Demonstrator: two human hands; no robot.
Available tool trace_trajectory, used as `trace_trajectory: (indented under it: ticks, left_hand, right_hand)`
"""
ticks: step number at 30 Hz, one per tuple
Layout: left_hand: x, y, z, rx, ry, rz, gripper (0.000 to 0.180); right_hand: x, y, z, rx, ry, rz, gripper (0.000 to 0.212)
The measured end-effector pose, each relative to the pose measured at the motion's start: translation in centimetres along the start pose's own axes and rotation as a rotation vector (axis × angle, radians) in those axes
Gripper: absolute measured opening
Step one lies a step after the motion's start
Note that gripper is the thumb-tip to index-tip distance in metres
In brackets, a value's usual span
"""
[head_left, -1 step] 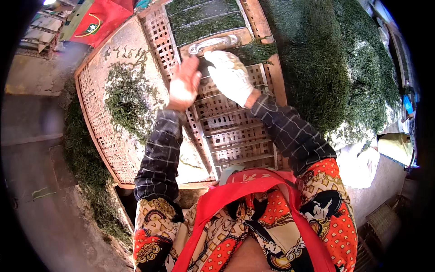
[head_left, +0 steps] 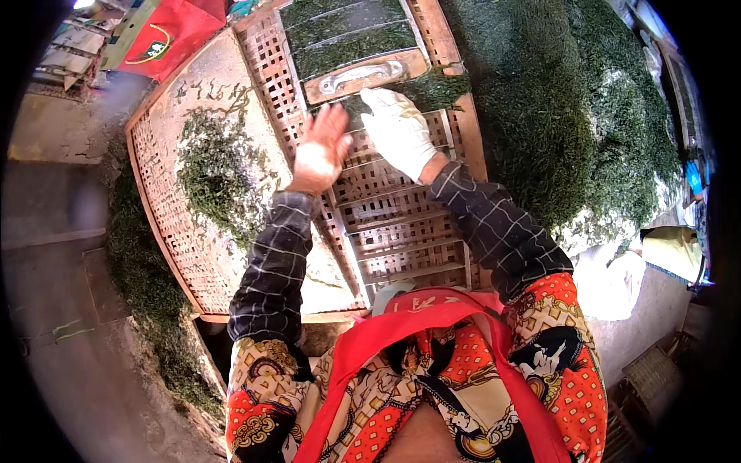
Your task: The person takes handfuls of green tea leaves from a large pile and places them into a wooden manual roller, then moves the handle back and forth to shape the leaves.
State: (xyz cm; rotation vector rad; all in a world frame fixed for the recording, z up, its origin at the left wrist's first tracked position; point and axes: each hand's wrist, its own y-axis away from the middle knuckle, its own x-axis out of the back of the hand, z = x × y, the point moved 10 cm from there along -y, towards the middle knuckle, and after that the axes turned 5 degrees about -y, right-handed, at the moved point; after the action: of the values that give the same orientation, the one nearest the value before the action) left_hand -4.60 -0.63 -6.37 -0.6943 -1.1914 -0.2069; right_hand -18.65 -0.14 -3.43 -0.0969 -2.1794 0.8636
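Observation:
A pale slatted frame [head_left: 351,248] lies lengthwise on a woven tray. Fine dark green shreds [head_left: 359,50] fill its far compartments, while the near ones show the weave beneath. Across the frame rests a wooden block with a metal handle [head_left: 361,77]. My left hand [head_left: 320,154], fingers spread, is just on the near side of the block at the frame's left rail. My right hand [head_left: 400,135], in a white glove, lies flat with fingertips close to the block, over some green shreds. Whether either palm presses down, I cannot tell. Neither hand grasps anything visible.
On the left, a pale sheet [head_left: 297,262] on the tray bears a loose green clump [head_left: 216,170]. A large heap of green shreds [head_left: 525,116] spreads at the right. A red bag [head_left: 174,35] stands at the far left. Concrete floor [head_left: 62,309] shows beyond.
My left hand has moved slightly nearer and to the right, its fingers more spread. My right hand has shifted a little to the right. The handle block is now less covered by my hands.

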Motion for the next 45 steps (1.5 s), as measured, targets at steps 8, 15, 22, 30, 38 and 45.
trace_trajectory:
  ticks: [8, 15, 22, 30, 38, 45]
  left_hand:
    - [0.2, -4.1, 6.1, -0.071, 0.135, 0.109, 0.041]
    - [-7.0, -7.7, 13.0, -0.207, 0.027, -0.148, 0.078]
    - [-7.5, -7.9, 13.1, -0.229, 0.028, -0.253, 0.071]
    - [-9.0, -6.5, 9.8, -0.020, 0.244, -0.373, 0.045]
    - [-8.7, -7.8, 13.4, -0.260, 0.041, -0.455, 0.041]
    - [0.9, -7.0, 10.9, -0.114, 0.237, -0.046, 0.046]
  right_hand:
    - [9.1, 1.5, 6.4, -0.166, -0.108, 0.098, 0.037]
    - [7.5, -0.1, 10.9, -0.192, 0.254, -0.233, 0.074]
    - [7.6, -1.9, 6.5, -0.038, 0.348, 0.002, 0.023]
    - [-3.1, -4.0, 0.3, -0.047, 0.483, -0.535, 0.019]
    - [3.7, -0.1, 6.4, -0.340, -0.040, -0.232, 0.034]
    - [2.4, -0.6, 8.0, -0.034, 0.211, -0.063, 0.018]
